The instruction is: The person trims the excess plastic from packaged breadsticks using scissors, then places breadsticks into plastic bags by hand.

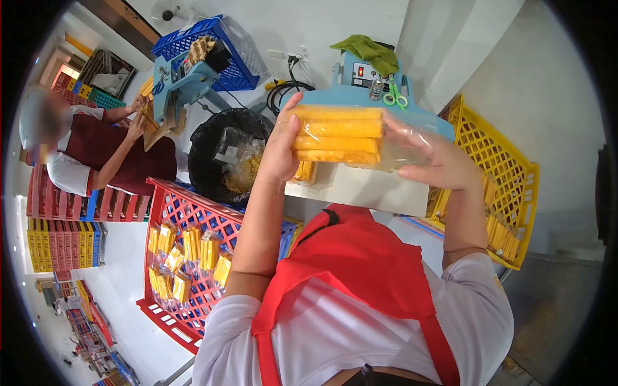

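Note:
Between my two hands, above a white work surface [360, 189], is a clear plastic bag of yellow sticks [338, 135], stacked in several rows. My left hand [281, 145] grips the closed left end of the bag, with its thumb and fingers around the sticks. On the other side, my right hand [441, 157] holds the loose, empty end of the plastic, its fingers partly seen through the film. Below the bag, another small bundle of yellow sticks [305, 172] lies on the surface. Behind stands a light blue sealing machine [351, 96].
Green scissors [394, 95] and a green cloth [368, 53] are on the machine. A red crate [193, 215] holds bagged sticks at left; a yellow crate [499, 168] with sticks stands right. A black-lined bin [209, 138] is near a co-worker [96, 145] at another machine.

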The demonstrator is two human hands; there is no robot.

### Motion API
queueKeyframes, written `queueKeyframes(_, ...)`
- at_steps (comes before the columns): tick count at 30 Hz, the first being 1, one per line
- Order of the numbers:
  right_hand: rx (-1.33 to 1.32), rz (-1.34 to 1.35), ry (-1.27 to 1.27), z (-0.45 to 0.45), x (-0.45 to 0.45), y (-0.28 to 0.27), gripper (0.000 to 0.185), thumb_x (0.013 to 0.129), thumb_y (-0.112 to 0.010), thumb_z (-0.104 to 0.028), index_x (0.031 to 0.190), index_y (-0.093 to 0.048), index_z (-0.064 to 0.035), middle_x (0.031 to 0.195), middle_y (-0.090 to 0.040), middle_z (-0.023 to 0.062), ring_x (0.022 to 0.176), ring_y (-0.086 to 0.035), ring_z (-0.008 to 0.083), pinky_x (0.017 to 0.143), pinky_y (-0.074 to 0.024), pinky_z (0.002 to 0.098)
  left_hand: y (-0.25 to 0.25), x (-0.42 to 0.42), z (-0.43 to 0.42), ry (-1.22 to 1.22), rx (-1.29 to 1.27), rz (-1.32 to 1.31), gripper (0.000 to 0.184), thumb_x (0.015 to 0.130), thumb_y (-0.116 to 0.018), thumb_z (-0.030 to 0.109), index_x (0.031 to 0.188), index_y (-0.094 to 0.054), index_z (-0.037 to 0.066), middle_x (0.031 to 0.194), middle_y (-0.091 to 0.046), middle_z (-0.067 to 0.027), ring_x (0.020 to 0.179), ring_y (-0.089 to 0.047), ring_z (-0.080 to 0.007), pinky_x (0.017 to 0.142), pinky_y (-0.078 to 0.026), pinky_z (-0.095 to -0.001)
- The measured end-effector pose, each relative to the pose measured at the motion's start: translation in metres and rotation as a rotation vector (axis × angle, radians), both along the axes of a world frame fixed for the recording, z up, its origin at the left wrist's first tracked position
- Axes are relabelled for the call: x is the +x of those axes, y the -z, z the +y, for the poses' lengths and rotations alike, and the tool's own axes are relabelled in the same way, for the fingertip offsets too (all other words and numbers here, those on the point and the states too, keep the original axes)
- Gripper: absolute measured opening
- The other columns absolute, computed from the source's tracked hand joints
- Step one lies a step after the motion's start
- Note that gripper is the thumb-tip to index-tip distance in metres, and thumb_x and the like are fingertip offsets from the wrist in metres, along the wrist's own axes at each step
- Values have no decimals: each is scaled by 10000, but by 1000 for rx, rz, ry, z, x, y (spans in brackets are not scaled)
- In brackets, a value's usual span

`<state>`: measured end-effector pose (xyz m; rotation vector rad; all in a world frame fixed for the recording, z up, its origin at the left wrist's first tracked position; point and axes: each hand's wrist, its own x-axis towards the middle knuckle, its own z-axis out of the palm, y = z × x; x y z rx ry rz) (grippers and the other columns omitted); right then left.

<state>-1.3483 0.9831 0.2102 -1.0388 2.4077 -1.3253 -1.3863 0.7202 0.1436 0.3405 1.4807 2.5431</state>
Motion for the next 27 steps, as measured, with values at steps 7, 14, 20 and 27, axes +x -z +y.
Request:
queueKeyframes(7,-55,-24,-175,1,-11,-2,639,745,-570,-63,1305,-269,3,1375,-252,106,1264,-244,215,1017,-199,305,10,-1,-4,86,110,-214,569,878,-383,416,1295,-269,44,1170,-454,-139,1090,-451,-252,922,-360,-380)
queueKeyframes(14,-25,-5,3,5,-26,-23,361,850,-450,-159,1158,-474,27,1246,-437,149,1187,-380,242,978,-283,313,42,-22,3,70,-27,-267,635,877,-441,340,1354,-113,79,1342,-245,-163,1241,-257,-240,970,-295,-358)
queueKeyframes(20,212,134,-196,-8,-30,-32,241,814,-494,-103,981,-568,55,1061,-564,160,1016,-518,281,845,-407,318,8,-6,34,214,-894,600,973,637,-731,283,1354,-110,67,1384,-179,-142,1283,-113,-285,1001,-223,-373)
queueKeyframes(27,-407,67,326,7,-31,-26,225,759,-566,-60,962,-578,36,881,-607,80,829,-555,181,758,-432,285,17,1,50,573,-157,34,898,636,-718,91,1342,-164,79,1187,-438,-57,1111,-418,-182,945,-318,-325)
